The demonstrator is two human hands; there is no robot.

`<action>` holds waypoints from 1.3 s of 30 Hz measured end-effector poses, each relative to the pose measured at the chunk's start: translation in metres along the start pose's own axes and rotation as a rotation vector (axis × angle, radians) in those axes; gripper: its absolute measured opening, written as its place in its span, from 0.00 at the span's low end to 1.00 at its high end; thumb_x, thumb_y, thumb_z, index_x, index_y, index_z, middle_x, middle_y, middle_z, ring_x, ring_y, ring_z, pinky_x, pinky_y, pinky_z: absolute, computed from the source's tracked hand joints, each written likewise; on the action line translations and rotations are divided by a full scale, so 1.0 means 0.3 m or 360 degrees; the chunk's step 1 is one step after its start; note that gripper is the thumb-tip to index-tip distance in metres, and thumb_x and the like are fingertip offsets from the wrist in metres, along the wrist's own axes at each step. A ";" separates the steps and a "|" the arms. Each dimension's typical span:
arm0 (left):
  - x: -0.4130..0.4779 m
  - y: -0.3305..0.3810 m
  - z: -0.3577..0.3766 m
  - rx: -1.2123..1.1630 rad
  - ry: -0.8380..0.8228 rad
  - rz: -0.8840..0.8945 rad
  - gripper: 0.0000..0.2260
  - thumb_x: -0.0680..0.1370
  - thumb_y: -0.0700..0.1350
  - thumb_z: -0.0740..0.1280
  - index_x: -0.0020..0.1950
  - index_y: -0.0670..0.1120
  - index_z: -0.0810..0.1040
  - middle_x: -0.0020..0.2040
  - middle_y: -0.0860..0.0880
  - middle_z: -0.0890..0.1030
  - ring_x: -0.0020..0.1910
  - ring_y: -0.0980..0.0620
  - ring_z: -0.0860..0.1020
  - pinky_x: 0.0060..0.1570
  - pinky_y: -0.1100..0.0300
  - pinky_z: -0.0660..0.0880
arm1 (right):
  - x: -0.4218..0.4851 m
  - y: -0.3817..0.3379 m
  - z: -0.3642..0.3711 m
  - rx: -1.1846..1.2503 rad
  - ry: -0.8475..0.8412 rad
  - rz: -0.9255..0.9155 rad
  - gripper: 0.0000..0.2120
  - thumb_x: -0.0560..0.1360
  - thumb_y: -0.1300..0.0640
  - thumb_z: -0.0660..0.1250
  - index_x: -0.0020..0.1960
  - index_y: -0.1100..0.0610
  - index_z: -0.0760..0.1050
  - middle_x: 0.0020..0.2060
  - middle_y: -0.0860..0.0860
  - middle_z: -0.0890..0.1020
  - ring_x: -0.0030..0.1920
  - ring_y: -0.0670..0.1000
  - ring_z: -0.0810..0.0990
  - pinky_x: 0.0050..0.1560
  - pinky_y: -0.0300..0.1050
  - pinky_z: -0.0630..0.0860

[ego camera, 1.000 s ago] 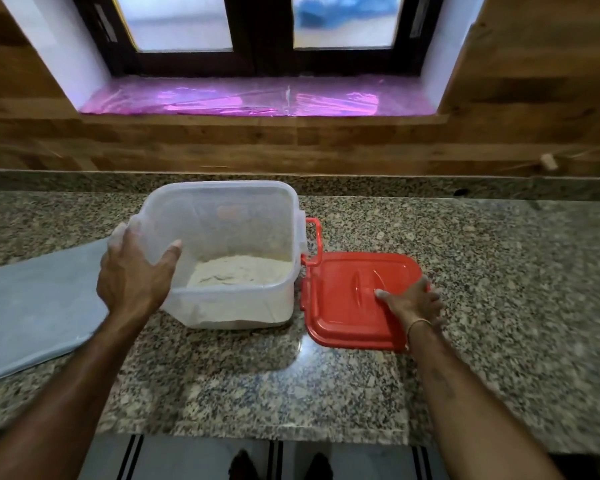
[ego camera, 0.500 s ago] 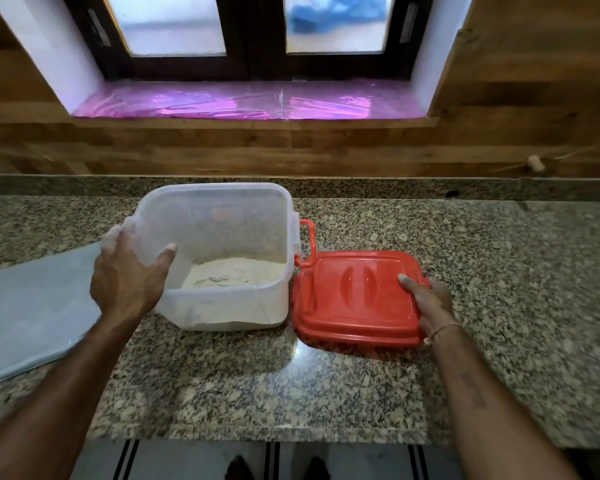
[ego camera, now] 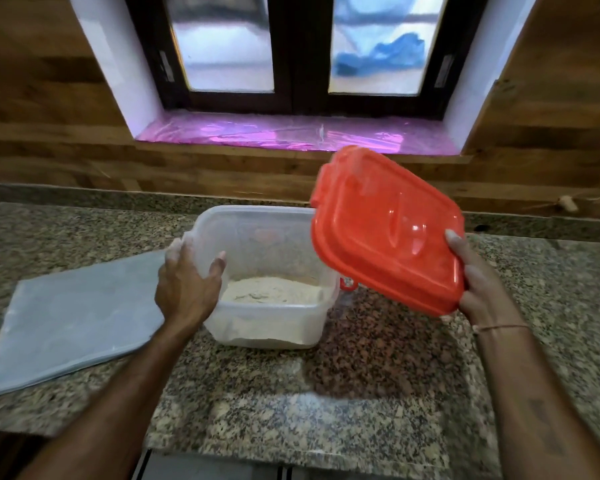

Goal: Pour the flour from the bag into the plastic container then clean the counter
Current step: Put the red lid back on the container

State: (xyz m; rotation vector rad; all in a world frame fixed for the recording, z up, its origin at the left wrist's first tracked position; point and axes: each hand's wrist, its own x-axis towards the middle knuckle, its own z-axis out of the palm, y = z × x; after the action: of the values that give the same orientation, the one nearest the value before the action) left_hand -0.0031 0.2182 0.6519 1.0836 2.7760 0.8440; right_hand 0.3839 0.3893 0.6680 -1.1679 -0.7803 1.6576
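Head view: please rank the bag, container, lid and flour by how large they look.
1. Container, lid and bag: nearly alike; the lid is raised toward the camera and the bag runs off the frame, so I do not rank them.
2. Flour: clearly smallest.

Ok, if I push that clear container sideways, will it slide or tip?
Probably slides rather than tips: flour sits low in the container and the granite counter looks polished. Likely fairly light, being under half full. Thin translucent walls may flex.
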 end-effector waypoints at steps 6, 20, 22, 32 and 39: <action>0.105 -0.069 -0.056 -0.1021 -0.0228 -0.0424 0.43 0.73 0.81 0.42 0.68 0.55 0.78 0.66 0.46 0.81 0.63 0.41 0.79 0.65 0.39 0.76 | 0.004 0.048 0.406 -0.0286 -0.0086 -0.0158 0.24 0.72 0.59 0.79 0.66 0.62 0.79 0.57 0.64 0.86 0.48 0.58 0.87 0.54 0.62 0.85; 0.183 -0.078 -0.086 -0.1163 -0.0553 -0.0040 0.40 0.72 0.70 0.70 0.78 0.51 0.70 0.75 0.45 0.75 0.70 0.46 0.77 0.67 0.43 0.76 | -0.081 0.174 0.580 -0.0663 0.0094 -0.0230 0.17 0.76 0.59 0.76 0.62 0.64 0.79 0.51 0.61 0.86 0.44 0.56 0.87 0.35 0.45 0.84; 0.195 -0.090 -0.084 -0.1218 -0.0574 0.0006 0.40 0.71 0.70 0.70 0.78 0.52 0.69 0.75 0.45 0.75 0.70 0.46 0.77 0.67 0.43 0.76 | -0.095 0.171 0.578 -0.0546 0.0100 -0.0202 0.19 0.76 0.60 0.76 0.65 0.63 0.78 0.54 0.62 0.86 0.46 0.58 0.87 0.38 0.48 0.85; 0.224 -0.077 -0.100 -0.1246 -0.0482 0.0100 0.35 0.78 0.57 0.72 0.81 0.50 0.64 0.76 0.46 0.72 0.69 0.48 0.74 0.66 0.48 0.74 | -0.148 0.180 0.655 -0.0645 0.0134 -0.0267 0.16 0.78 0.59 0.75 0.63 0.62 0.78 0.53 0.61 0.86 0.50 0.60 0.88 0.43 0.51 0.88; 0.219 -0.079 -0.105 -0.1176 -0.0433 0.0164 0.30 0.78 0.50 0.74 0.78 0.48 0.68 0.74 0.45 0.74 0.64 0.50 0.75 0.58 0.55 0.72 | -0.127 0.212 0.652 -0.1071 0.0290 -0.0474 0.20 0.75 0.46 0.75 0.60 0.57 0.81 0.51 0.55 0.87 0.50 0.56 0.88 0.52 0.60 0.86</action>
State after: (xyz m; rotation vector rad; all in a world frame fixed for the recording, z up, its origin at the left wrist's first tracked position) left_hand -0.0744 0.2309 0.6765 1.0768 1.9261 1.4379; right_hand 0.1840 0.3333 0.6932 -1.5379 -1.3761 1.0429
